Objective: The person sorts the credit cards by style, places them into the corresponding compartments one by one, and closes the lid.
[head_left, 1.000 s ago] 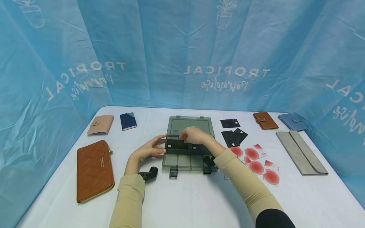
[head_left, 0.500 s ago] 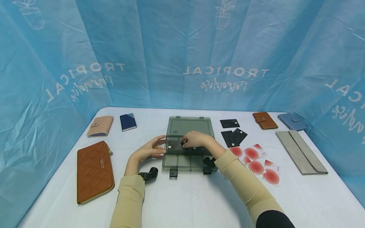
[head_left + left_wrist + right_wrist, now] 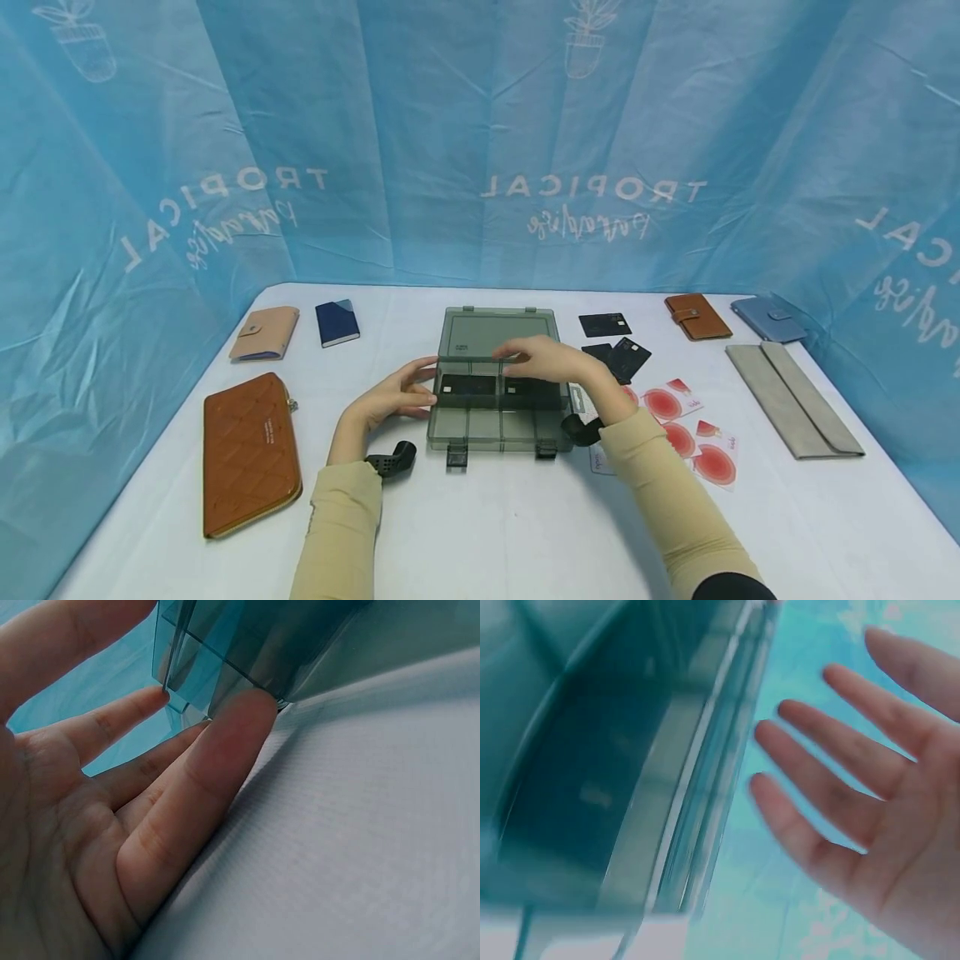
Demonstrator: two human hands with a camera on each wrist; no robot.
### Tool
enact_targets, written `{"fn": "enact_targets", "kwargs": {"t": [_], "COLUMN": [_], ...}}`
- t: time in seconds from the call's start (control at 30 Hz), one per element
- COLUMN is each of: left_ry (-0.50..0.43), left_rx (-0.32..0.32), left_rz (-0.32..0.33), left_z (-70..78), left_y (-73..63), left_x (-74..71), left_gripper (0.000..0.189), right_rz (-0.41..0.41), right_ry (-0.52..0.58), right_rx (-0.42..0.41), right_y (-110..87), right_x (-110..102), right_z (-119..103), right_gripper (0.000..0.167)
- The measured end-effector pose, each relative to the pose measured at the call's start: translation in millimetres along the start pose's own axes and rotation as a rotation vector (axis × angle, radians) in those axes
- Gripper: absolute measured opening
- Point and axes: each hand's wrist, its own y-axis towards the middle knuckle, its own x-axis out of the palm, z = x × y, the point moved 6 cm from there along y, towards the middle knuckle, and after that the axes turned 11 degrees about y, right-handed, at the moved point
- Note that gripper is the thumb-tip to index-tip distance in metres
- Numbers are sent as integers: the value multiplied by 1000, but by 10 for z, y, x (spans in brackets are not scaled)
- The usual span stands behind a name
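Note:
A translucent grey-green divided box (image 3: pixel 483 427) stands with its lid (image 3: pixel 498 332) tilted back. Two black chip cards lie in its middle row: one card (image 3: pixel 471 386) in the left compartment, another card (image 3: pixel 531 391) in the right one. My left hand (image 3: pixel 390 394) rests its fairly straight fingertips against the box's left side, as the left wrist view also shows. Above the right half of the box hovers my right hand (image 3: pixel 553 360), holding nothing. Its fingers (image 3: pixel 817 776) are spread and relaxed in the right wrist view.
Right of the box lie several black cards (image 3: pixel 606 324) and red-and-white cards (image 3: pixel 712 465). Farther right are a brown wallet (image 3: pixel 699 317), a blue wallet (image 3: pixel 768 320) and a grey pouch (image 3: pixel 793 402). A brown purse (image 3: pixel 251 454), beige wallet (image 3: pixel 265 332) and navy holder (image 3: pixel 337 323) lie left.
My right hand has let go of the black card in the left compartment, then lifted and moved right with fingers opening. My left hand stays at the box's side.

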Motion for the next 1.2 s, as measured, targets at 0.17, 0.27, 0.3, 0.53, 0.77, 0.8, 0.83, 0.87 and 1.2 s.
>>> {"fn": "enact_targets", "kwargs": {"t": [0.17,0.27,0.3,0.53,0.77,0.8,0.83,0.87,1.2], "left_ry": [6,6,7,12,14,14,14,13,13], "left_rx": [2,3,5,8,1,0,-1,-1,4], "left_rz": [-3,-8,-9,-5,-1,-1,-1,0,6], "left_z": [-4,-10,-10,-1,2,-2,-4,-5,-9], "left_y": [4,10,10,6,6,5,4,4,-2], "left_x": [9,16,17,8,4,5,3,2,-1], "left_gripper": [79,79,79,77,77,77,77,78,80], "right_rz": [218,331,362,494,523,526,527,529,543], "right_ry": [120,131,132,133,55,36,9,-11,-2], "right_rx": [-36,3,25,216,461,516,572,631,815], "right_y": [-280,-436,-481,-745,-906,-924,-941,-960,-1054], "right_x": [-300,-439,-480,-684,-781,-791,-803,-813,-860], "right_z": [206,393,466,1033,1440,1485,1525,1568,1717], "right_gripper": [36,34,34,36,53,60,67,75,95]}}
